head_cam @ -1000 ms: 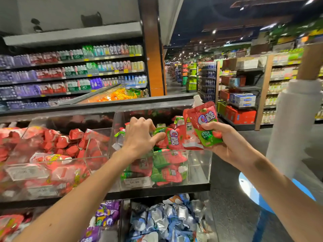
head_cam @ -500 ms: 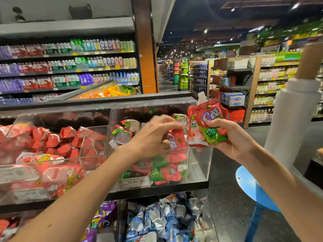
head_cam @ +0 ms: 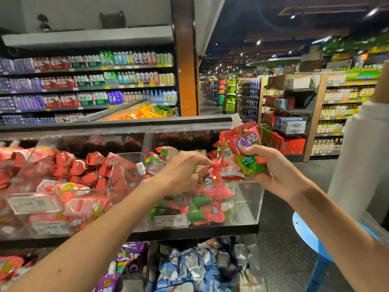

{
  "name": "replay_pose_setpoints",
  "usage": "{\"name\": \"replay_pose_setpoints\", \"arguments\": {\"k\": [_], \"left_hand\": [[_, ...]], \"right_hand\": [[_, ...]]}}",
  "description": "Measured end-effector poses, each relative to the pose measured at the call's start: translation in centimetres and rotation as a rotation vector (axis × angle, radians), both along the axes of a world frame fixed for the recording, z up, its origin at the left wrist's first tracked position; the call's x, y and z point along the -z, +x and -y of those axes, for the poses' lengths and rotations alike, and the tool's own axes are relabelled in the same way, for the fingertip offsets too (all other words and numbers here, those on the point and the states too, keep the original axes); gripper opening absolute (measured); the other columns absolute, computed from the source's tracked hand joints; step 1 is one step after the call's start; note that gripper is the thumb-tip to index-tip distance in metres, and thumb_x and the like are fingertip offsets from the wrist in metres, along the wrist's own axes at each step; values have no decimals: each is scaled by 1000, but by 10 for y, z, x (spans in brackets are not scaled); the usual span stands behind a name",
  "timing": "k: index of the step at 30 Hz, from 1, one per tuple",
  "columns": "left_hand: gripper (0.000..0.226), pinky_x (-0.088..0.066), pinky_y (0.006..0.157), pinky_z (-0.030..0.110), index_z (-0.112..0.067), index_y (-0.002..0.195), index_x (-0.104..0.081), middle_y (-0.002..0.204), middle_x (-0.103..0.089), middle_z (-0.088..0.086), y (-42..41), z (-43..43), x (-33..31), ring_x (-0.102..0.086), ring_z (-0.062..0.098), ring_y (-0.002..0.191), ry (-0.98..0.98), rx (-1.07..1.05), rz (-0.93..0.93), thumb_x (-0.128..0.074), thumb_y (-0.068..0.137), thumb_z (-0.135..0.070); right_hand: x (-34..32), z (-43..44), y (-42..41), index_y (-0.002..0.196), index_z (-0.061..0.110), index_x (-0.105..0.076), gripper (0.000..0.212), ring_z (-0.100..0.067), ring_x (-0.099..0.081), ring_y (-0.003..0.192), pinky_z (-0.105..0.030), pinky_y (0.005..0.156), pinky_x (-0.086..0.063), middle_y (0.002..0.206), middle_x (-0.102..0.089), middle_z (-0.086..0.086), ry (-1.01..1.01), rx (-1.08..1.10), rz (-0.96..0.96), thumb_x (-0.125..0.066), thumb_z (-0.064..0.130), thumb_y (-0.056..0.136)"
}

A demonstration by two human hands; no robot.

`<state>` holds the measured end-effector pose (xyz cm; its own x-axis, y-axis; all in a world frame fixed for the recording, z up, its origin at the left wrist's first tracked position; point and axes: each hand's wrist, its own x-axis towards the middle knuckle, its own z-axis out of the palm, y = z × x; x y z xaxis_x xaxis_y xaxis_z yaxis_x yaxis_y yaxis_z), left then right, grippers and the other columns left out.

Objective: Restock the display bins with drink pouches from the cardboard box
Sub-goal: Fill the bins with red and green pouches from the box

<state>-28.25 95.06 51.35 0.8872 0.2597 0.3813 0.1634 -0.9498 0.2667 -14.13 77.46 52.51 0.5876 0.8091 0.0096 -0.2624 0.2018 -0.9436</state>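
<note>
My right hand (head_cam: 271, 169) holds a small bunch of red-and-green drink pouches (head_cam: 242, 148) upright above the right end of a clear display bin (head_cam: 248, 205). My left hand (head_cam: 183, 171) reaches across over the bin and pinches the top of one red pouch (head_cam: 212, 175) beside that bunch. More red-and-green pouches (head_cam: 202, 209) lie piled inside the bin. The cardboard box is not in view.
A neighbouring clear bin (head_cam: 27, 203) to the left is full of red pouches. Lower bins hold purple pouches (head_cam: 126, 262) and blue-silver pouches (head_cam: 195, 268). A blue stool (head_cam: 307, 234) and a white roll (head_cam: 366, 157) stand at the right. Drink shelves (head_cam: 88, 85) line the back.
My left hand moved right, from the pouches in the bin toward the bunch in my right hand, and now pinches a red pouch next to it. The camera shifted slightly.
</note>
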Motion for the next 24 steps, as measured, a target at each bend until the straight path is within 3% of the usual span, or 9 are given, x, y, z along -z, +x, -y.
{"name": "replay_pose_setpoints", "arguments": {"k": [3, 4, 6, 9, 11, 14, 18, 22, 24], "left_hand": [[28, -56, 89, 45, -25, 120, -66, 107, -73, 0, -8, 13, -12, -71, 14, 91, -450, -6, 279, -63, 96, -37], [37, -58, 87, 45, -24, 123, -63, 106, -73, 2, -10, 19, -16, -73, 16, 87, -638, 2, 276, -64, 92, -45], [57, -60, 85, 41, -26, 130, -55, 111, -73, -1, -14, 29, -20, -74, 14, 88, -792, 11, 165, -68, 84, -57], [56, -61, 80, 35, -24, 132, -51, 108, -74, -1, -18, 40, -18, -74, 14, 91, -852, 31, 173, -77, 84, -36], [54, -62, 78, 41, -20, 132, -53, 105, -73, 3, -23, 38, -19, -75, 19, 86, -853, -12, 248, -78, 84, -22], [52, -61, 81, 45, -23, 132, -54, 103, -67, 1, -44, 18, -29, -71, 19, 86, -647, -181, 367, -76, 85, -16], [50, -60, 79, 42, -24, 133, -51, 109, -66, 4, -75, -11, -47, -70, 19, 88, -592, -296, 520, -71, 88, -19], [47, -58, 85, 49, -33, 122, -54, 101, -70, 3, -86, -25, -46, -71, 21, 87, -605, -336, 523, -73, 79, -27], [42, -58, 84, 50, -35, 116, -56, 98, -70, 2, -87, -25, -41, -71, 20, 86, -604, -345, 513, -73, 77, -29]], "right_hand": [[-5, -5, -7, 113, 4, -63, 22, -21, -73, 85, -32, 78, -59, 99, -75, -12, 20, -20, -15, -60, 10, 92], [-7, -7, -10, 112, 5, -63, 21, -20, -73, 83, -30, 73, -59, 98, -76, -12, 29, -30, -26, -60, 10, 92], [-9, -12, -17, 110, 6, -65, 21, -19, -73, 81, -30, 71, -57, 98, -75, -12, 40, -75, -16, -60, 13, 91], [-12, -22, -28, 101, 6, -69, 18, -19, -72, 74, -31, 67, -59, 92, -76, -11, 32, -95, 43, -62, 18, 91], [-15, -24, -32, 106, 6, -67, 20, -24, -72, 85, -38, 71, -62, 99, -75, -13, 27, -78, 53, -64, 20, 92], [-17, -24, -29, 116, 9, -61, 26, -30, -70, 100, -48, 75, -62, 114, -70, -17, -13, 1, 90, -65, 24, 95], [-19, -23, -21, 125, 6, -47, 41, -26, -67, 80, -35, 70, -60, 114, -65, -23, -172, 59, 253, -68, 13, 90], [-21, -32, -28, 122, 12, -30, 49, -12, -55, 65, -18, 47, -47, 91, -54, -7, -393, 99, 624, -64, 6, 88], [-21, -43, -32, 118, 13, -31, 44, -12, -56, 68, -18, 50, -46, 91, -56, -3, -465, 86, 888, -64, 11, 89]]}}
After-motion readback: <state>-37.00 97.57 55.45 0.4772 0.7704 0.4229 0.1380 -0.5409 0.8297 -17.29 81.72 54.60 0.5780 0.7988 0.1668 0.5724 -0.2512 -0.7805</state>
